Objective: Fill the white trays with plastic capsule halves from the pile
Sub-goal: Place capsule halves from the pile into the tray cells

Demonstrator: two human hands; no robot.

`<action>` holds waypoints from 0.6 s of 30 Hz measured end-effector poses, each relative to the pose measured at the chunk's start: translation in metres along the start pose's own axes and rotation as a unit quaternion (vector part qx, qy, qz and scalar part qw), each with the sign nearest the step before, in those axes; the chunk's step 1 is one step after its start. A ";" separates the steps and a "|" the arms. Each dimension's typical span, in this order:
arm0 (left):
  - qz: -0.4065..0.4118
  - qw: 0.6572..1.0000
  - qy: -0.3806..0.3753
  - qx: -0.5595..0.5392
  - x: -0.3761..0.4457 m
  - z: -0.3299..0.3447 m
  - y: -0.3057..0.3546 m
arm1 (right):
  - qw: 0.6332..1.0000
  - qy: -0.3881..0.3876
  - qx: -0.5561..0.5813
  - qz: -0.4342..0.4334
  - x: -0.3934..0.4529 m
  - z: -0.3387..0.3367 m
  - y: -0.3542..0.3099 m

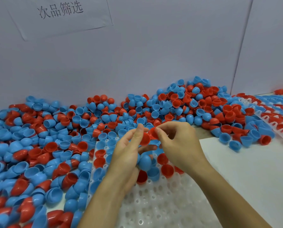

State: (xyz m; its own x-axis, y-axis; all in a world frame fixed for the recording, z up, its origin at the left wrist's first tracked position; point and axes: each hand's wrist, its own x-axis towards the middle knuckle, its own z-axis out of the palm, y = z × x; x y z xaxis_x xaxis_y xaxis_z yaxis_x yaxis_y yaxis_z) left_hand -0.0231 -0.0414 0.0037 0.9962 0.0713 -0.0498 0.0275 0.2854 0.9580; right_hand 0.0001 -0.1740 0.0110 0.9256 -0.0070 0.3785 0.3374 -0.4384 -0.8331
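A white tray point(155, 206) with round holes lies in front of me; its far rows hold red and blue capsule halves. Above it my left hand point(129, 152) holds a red capsule half point(144, 139) between thumb and fingers, and a blue half point(144, 162) sits in its lower fingers. My right hand point(175, 142) pinches the rim of another red half point(153, 133) that touches the first one. A big pile of red and blue capsule halves point(91, 116) covers the table to the left and behind the tray.
Filled white trays point(275, 122) are stacked at the far right. A bare white sheet point(246, 168) lies to the right of the tray. A grey wall with a paper sign point(60, 12) stands behind the pile.
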 end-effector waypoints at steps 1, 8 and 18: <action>0.003 1.000 -0.003 0.004 -0.001 -0.001 0.001 | 1.000 0.002 -0.004 0.010 0.000 -0.001 0.001; 0.026 0.999 -0.029 0.029 -0.003 -0.002 0.004 | 0.999 -0.005 0.002 0.052 0.002 -0.004 0.001; 0.080 0.992 0.012 0.096 -0.002 -0.004 0.003 | 0.988 -0.099 -0.004 -0.117 -0.004 -0.010 -0.005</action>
State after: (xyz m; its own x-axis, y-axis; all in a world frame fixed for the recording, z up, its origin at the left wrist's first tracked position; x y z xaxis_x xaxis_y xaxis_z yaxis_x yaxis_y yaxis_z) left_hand -0.0256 -0.0369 0.0059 0.9868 0.1247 0.1033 -0.1138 0.0810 0.9902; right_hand -0.0067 -0.1808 0.0180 0.8384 0.2710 0.4729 0.5450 -0.4147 -0.7287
